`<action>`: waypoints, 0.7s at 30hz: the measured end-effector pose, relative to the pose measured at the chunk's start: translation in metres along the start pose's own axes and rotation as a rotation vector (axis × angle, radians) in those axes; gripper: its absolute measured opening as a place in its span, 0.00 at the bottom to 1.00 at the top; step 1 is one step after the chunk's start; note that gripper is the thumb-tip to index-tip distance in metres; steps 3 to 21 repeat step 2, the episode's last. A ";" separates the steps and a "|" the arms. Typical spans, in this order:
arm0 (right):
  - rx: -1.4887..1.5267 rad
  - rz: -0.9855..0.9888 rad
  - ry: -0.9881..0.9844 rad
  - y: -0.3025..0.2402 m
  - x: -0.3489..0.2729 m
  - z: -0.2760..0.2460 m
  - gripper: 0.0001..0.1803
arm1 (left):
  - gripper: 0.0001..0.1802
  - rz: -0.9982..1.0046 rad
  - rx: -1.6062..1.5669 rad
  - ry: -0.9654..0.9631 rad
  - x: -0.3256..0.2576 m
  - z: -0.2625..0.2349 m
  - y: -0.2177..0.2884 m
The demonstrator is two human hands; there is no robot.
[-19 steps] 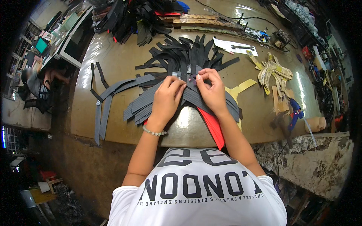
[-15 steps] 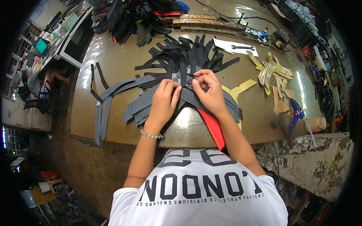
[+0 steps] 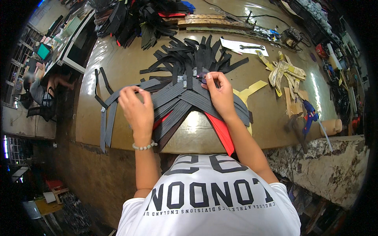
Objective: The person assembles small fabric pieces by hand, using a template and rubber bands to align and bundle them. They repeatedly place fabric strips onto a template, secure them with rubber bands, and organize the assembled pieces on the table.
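Observation:
A thick stack of grey webbing straps spreads across the table before me, joined near the top by black straps with small pale labels. Over the stack's left side is my left hand, fingers bent and thumb apart, hiding the strap ends there. I see nothing clearly gripped in it. At the joined part my right hand is closed in a pinch on a small dark purple thing, mostly covered by the fingers. Loose black strap ends fan out beyond. Red straps show underneath.
Another grey and black strap piece lies at left. On the right are yellow straps, a bundle of worn cream straps, a blue-handled tool and a wrench on paper. Black straps are heaped at the back. Someone sits far left.
My left hand has moved left, away from the joined part and over the strap ends. The left straps have shifted, baring some red beneath. My right hand stays near the labels.

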State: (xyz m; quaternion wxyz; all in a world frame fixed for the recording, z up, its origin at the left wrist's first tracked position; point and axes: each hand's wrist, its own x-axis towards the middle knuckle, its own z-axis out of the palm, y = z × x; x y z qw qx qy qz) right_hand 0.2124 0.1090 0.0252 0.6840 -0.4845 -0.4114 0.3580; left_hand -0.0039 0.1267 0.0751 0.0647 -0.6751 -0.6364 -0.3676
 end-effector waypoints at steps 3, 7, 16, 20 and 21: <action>-0.025 0.019 0.003 0.001 -0.001 0.001 0.13 | 0.11 0.051 0.024 0.063 0.001 -0.004 -0.001; -0.025 0.019 0.003 0.001 -0.001 0.001 0.13 | 0.11 0.051 0.024 0.063 0.001 -0.004 -0.001; -0.025 0.019 0.003 0.001 -0.001 0.001 0.13 | 0.11 0.051 0.024 0.063 0.001 -0.004 -0.001; -0.025 0.019 0.003 0.001 -0.001 0.001 0.13 | 0.11 0.051 0.024 0.063 0.001 -0.004 -0.001; -0.025 0.019 0.003 0.001 -0.001 0.001 0.13 | 0.11 0.051 0.024 0.063 0.001 -0.004 -0.001</action>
